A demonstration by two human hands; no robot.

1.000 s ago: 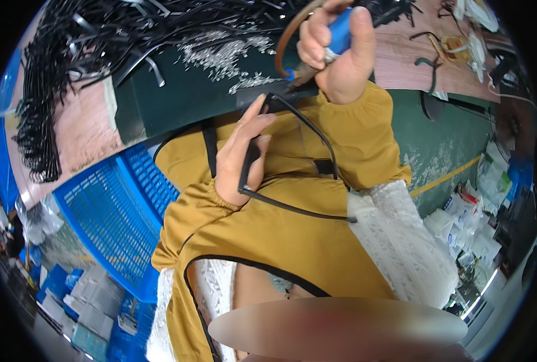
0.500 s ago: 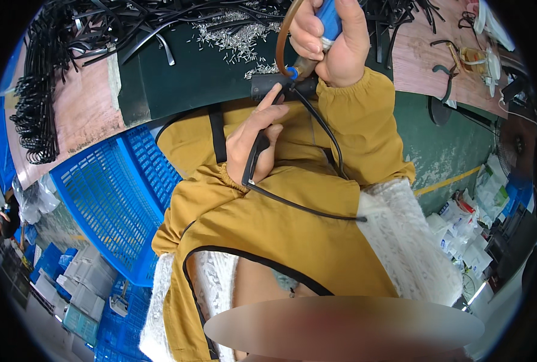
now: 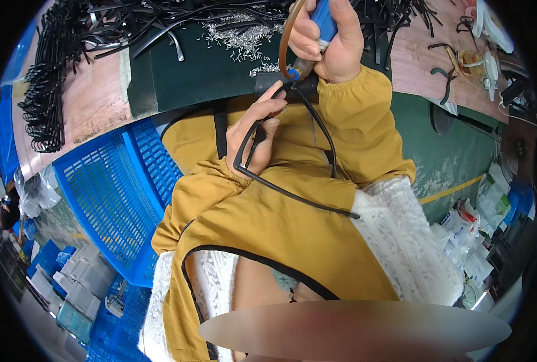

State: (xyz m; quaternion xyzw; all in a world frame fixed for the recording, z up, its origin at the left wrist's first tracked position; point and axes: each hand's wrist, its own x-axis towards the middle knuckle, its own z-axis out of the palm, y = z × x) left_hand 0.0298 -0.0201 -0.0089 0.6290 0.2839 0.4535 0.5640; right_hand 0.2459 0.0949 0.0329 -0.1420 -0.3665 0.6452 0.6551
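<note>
My left hand (image 3: 253, 133) is closed on a black eyeglass frame (image 3: 298, 196), its fingertips at the table's edge. One thin temple runs down and right across my yellow apron; another dark arm curves down below my right hand. My right hand (image 3: 338, 45) is wrapped round a blue-handled power screwdriver (image 3: 324, 21) with a brown hose (image 3: 285, 45) looping beside it. The tool's lower end, with a blue ring, points down at the frame by my left fingertips. A dark block (image 3: 268, 81) lies under that spot, partly covered. The exact contact point is hidden.
Small silver metal pieces (image 3: 244, 42) lie heaped on the dark green mat (image 3: 166, 78). Black temples (image 3: 45, 108) are stacked at the left, with more along the back. Pliers (image 3: 443, 84) lie on the right. A blue plastic basket (image 3: 105, 187) stands at my left.
The eyeglass frame has shifted slightly up and left with my left hand. My right hand and the screwdriver have moved only a little. The whole view has shifted slightly.
</note>
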